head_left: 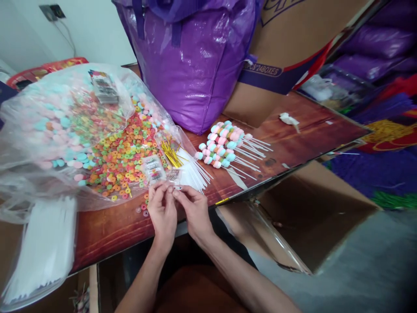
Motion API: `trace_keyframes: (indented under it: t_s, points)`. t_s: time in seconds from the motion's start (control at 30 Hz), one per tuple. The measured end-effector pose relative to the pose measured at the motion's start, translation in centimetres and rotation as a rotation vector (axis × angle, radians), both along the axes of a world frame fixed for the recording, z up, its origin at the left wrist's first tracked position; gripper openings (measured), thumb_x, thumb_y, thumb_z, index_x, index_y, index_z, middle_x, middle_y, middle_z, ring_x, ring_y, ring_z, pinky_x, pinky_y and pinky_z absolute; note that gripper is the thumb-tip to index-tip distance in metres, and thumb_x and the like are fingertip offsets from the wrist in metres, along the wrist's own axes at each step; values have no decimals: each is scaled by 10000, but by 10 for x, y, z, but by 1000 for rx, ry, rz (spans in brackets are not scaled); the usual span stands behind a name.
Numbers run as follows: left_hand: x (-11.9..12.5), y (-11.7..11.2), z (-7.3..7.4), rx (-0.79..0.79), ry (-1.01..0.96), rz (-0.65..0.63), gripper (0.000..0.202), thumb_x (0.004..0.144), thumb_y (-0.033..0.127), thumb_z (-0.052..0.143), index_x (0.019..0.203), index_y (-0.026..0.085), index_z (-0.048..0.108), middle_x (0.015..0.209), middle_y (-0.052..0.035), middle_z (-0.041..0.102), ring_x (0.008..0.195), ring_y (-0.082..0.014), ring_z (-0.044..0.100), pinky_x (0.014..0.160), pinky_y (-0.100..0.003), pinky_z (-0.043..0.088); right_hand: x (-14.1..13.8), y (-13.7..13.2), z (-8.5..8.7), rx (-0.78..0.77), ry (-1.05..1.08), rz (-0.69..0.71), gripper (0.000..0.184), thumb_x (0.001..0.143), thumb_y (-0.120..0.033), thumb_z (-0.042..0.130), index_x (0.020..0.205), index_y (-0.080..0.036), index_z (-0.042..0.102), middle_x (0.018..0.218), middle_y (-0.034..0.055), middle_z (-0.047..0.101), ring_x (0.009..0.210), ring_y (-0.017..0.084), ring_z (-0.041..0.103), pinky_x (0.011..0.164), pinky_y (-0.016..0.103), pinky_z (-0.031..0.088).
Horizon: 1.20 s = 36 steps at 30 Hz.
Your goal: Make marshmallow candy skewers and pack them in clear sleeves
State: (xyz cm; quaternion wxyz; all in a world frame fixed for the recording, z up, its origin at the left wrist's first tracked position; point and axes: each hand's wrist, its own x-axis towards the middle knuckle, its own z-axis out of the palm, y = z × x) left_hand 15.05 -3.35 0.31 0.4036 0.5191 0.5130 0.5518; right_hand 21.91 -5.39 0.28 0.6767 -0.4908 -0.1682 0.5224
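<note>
Crowded desk [107, 228], close pinch

Beyond the left grip [163, 213] and right grip [197, 213], far reach is blocked by a purple bag [195, 65]. To their left, a clear bag [16, 167] is spread with ring candies [120, 156]. Candy skewers [221, 143] are piled to their far right; white sticks [193, 171] are fanned nearer. Just past the pinch, a small packet [173, 174] is partly hidden; it should prove light, thin and slippery, best taken by its edge. Both grips are pinched together; what, if anything, is held cannot be told.
</note>
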Motion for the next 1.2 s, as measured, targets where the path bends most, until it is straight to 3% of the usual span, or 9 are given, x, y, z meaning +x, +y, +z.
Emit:
trace_keyframes:
  t_s: [0.07,0.17,0.3,0.43,0.53,0.67,0.83,0.97,1.2]
  points:
    - [-2,-2,0,-78,-106,17,200,844,364,691,970,210,711,1032,-62,652,1003,-191,610,950,-312,470,-1,3,-2,-11,57,-46,205,680,-342,794,751,-186,681,679,-24,653,610,119,534,609,249,454]
    - [-10,2,3,-248,-362,-22,357,754,365,781,1057,215,666,1012,-42,682,907,-164,645,844,-276,512,10,0,-3,14,24,73,238,717,-382,771,712,-192,627,632,-47,582,557,101,454,548,229,388]
    - [-15,10,9,-511,-515,-254,435,617,321,879,989,171,711,803,-17,700,674,-128,636,664,-240,513,37,-4,1,36,-201,344,302,798,-427,694,668,-194,553,590,-58,476,554,101,386,536,229,339]
    - [-11,10,12,-582,-601,-236,294,585,251,904,789,143,722,729,2,687,619,-90,603,608,-200,485,58,-4,10,62,-418,514,336,831,-401,657,617,-186,512,589,-59,431,574,96,376,553,231,318]
    - [-6,7,11,-730,-782,-160,295,580,216,912,771,144,700,729,7,677,642,-91,614,585,-189,488,60,-5,14,53,-397,422,297,834,-400,660,658,-181,563,609,-50,475,588,102,411,562,234,345]
    - [4,2,6,-891,-963,-131,257,652,239,881,753,141,666,624,39,607,501,-48,513,494,-166,442,46,-11,9,59,-298,266,259,844,-417,670,739,-188,609,684,-24,576,651,131,511,635,257,436]
    - [11,-5,7,-714,-897,-36,305,637,268,899,821,158,682,711,41,656,603,-57,592,572,-168,480,41,-18,-1,36,-368,113,307,834,-406,695,660,-188,568,627,-39,518,599,114,449,565,239,390]
    - [6,-10,9,-760,-856,-114,333,590,273,923,811,148,708,791,0,712,675,-88,648,607,-195,509,48,-16,-2,29,-454,40,336,813,-375,709,612,-193,510,575,-61,416,556,95,353,537,234,327]
    - [4,-14,5,-624,-851,30,308,611,306,915,780,157,704,694,45,651,554,-46,553,526,-165,467,36,-13,4,-1,-495,19,468,887,-475,597,581,-214,357,591,-52,313,580,101,297,532,249,294]
